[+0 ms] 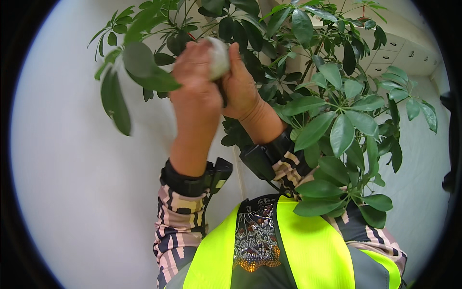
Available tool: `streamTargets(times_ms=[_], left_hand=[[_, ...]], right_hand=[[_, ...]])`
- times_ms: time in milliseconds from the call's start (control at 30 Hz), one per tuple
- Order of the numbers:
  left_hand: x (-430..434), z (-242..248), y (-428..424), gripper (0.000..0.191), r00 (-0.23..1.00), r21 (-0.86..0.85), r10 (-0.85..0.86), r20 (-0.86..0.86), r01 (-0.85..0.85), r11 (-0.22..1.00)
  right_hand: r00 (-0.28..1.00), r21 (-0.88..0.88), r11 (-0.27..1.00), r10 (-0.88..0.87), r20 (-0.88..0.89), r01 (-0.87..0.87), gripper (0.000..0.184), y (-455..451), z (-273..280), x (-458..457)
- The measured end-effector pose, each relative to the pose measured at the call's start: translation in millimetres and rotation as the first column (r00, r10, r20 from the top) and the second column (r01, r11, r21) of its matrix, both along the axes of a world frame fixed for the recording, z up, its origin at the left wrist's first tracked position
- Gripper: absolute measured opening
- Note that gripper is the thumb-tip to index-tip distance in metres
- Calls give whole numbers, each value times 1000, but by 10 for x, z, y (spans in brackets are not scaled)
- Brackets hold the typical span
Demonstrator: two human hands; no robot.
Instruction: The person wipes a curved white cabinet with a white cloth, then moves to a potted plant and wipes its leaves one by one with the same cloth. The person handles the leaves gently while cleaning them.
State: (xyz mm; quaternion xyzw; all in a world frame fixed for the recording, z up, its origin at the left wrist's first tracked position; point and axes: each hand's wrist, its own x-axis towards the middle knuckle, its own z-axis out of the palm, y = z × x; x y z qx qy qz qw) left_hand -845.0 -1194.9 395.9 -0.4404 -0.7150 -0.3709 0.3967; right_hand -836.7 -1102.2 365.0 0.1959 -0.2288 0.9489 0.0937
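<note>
Both hands are raised together among the leaves of an umbrella plant. Motion blurs my left hand, its fingers curled against a rounded white wad that looks like cloth. Close beside it is my right hand, thumb pointing up along the wad's right side. The right hand's fingers are mostly hidden behind the left, so its hold cannot be made out. Something dark, perhaps a leaf or stem, shows between the palms. Large green leaves hang just left of my left hand.
Dense foliage reaches over my right forearm. Black devices are strapped at both wrists, with cables along the sleeves. White cabinets with drawers stand at the upper right. A pale, smooth surface spreads on the left.
</note>
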Motion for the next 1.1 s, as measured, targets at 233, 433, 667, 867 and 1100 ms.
streamTargets(times_ms=[233,433,667,867,1100], left_hand=[[312,-291,-173,45,930,2,-240,280,249,969],[141,-191,-252,40,972,171,-70,224,31,985],[229,-259,-142,43,996,-52,4,94,1,999],[195,-217,-249,41,982,79,12,190,-28,996],[219,-160,-195,42,990,-18,-52,134,55,998]], right_hand=[[999,65,998,-19,-50,22,89,140,-133,-7],[985,25,988,155,-78,-154,85,60,-39,80],[1000,107,994,15,-27,-12,87,18,-32,95],[991,63,989,133,-7,-132,75,48,-23,92],[986,-18,986,163,-24,-164,65,79,-18,41]])
